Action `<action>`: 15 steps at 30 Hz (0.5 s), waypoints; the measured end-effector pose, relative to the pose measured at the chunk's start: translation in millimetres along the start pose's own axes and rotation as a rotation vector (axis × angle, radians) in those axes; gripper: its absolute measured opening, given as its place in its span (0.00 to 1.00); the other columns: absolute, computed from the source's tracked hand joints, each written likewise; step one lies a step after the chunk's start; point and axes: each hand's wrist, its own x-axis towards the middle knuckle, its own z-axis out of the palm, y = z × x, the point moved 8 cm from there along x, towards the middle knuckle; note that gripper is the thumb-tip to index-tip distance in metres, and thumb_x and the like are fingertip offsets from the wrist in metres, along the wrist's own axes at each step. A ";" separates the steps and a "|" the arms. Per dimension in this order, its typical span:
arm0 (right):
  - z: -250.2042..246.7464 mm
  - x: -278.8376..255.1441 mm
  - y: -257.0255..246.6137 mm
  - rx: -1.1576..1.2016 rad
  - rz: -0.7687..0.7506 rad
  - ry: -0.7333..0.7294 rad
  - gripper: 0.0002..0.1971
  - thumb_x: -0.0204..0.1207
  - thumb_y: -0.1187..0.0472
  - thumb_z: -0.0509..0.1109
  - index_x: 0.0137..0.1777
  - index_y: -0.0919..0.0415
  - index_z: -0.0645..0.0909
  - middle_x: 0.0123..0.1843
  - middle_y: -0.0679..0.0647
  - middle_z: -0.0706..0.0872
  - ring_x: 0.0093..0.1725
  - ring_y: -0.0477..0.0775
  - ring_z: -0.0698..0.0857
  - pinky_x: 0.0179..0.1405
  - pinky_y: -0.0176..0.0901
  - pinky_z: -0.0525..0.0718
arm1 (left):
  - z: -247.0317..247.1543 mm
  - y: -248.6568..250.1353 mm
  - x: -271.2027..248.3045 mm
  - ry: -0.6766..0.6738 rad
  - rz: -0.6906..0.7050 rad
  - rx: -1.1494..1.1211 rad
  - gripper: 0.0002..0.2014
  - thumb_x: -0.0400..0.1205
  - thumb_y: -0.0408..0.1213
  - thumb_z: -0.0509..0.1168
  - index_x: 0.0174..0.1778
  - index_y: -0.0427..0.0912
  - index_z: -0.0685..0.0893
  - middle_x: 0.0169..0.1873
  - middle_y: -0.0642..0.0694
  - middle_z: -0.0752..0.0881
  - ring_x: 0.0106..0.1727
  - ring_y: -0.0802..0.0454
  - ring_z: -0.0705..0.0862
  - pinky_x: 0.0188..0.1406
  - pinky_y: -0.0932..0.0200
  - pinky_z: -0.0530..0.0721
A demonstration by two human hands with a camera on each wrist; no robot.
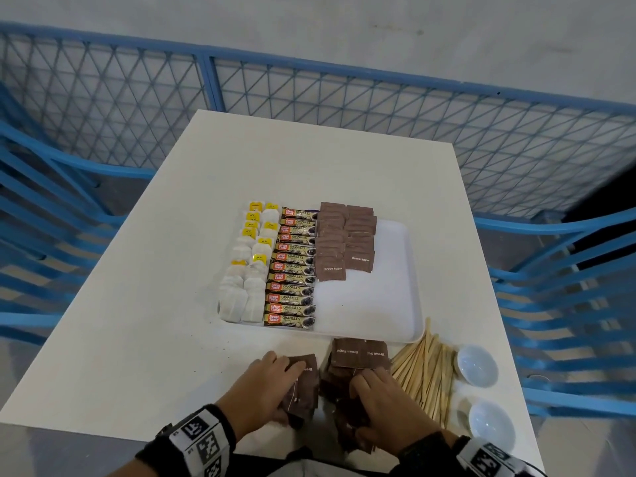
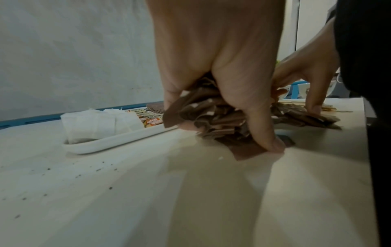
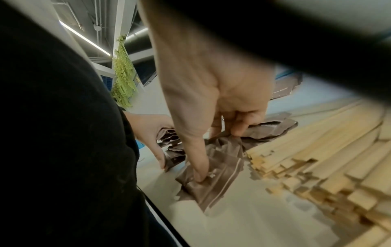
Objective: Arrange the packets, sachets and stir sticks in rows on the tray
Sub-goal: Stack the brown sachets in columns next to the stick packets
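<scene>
Blue mesh fencing (image 1: 309, 94) rings the white desk (image 1: 137, 304) I lean over, and the white tray (image 1: 395, 270) sits at its middle, my landmark for everything else. On the tray's left part lie 2 rows of tea bags (image 1: 241, 280), then 1 column of coffee sticks (image 1: 292, 266) with their long axes across the tray, then 2 short rows of brown sugar sachets (image 1: 344, 239); the tray's right part is bare. Just off the tray's near edge lies the loose heap of brown sachets (image 1: 358, 354), and right of that heap the stir sticks (image 1: 426, 370) fan out, long axes pointing roughly toward the tray's near right corner. 2 small white bowls (image 1: 476, 364) stand beyond the sticks, further right.

My left hand (image 1: 265, 387) grips a thick bundle of sachets (image 1: 303, 390), fingers and thumb curled round it, its lower edges touching the desk. My right hand (image 1: 382, 404) is palm down on the heap, thumb pressing 1 sachet flat while the fingers pinch at another's edge. Both hands sit nearer me than the tray, wrists bent down. I judge the next placement goes straight ahead, continuing the sachet rows toward the tray's near edge; the left hand, already loaded, lies closer to that line.
</scene>
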 end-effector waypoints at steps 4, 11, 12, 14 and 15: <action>-1.7 1.3 -4.0 0.064 -0.012 -0.020 0.23 0.72 0.49 0.67 0.65 0.53 0.69 0.65 0.50 0.76 0.64 0.51 0.71 0.67 0.42 0.70 | -3.9 0.4 -2.2 0.081 0.045 -0.085 0.36 0.76 0.56 0.67 0.77 0.47 0.64 0.72 0.46 0.66 0.67 0.49 0.70 0.66 0.58 0.72; -7.4 2.6 -5.8 0.078 -0.104 -0.026 0.17 0.74 0.49 0.65 0.60 0.57 0.79 0.60 0.53 0.80 0.61 0.52 0.76 0.61 0.41 0.72 | -8.6 9.1 5.0 0.084 0.030 0.085 0.28 0.80 0.47 0.62 0.74 0.41 0.66 0.67 0.42 0.74 0.65 0.45 0.71 0.62 0.53 0.72; -10.0 3.6 -4.2 0.136 -0.095 -0.017 0.17 0.74 0.49 0.66 0.59 0.57 0.79 0.59 0.52 0.80 0.60 0.52 0.78 0.59 0.41 0.75 | -9.8 11.0 6.6 0.084 0.023 0.107 0.27 0.80 0.44 0.62 0.74 0.41 0.65 0.66 0.40 0.74 0.64 0.43 0.72 0.61 0.52 0.73; -19.0 5.5 -1.0 0.259 -0.070 0.007 0.16 0.73 0.49 0.67 0.57 0.56 0.80 0.56 0.50 0.79 0.57 0.50 0.79 0.55 0.40 0.79 | -12.1 14.7 10.2 0.098 0.021 0.133 0.27 0.79 0.41 0.61 0.74 0.40 0.64 0.66 0.39 0.74 0.64 0.41 0.73 0.60 0.50 0.74; -25.1 6.4 0.1 0.305 -0.063 0.025 0.16 0.72 0.49 0.68 0.57 0.56 0.80 0.54 0.48 0.78 0.56 0.48 0.79 0.54 0.39 0.79 | -13.3 15.5 12.1 0.106 0.020 0.124 0.26 0.79 0.41 0.61 0.74 0.40 0.65 0.65 0.39 0.75 0.64 0.41 0.73 0.59 0.50 0.74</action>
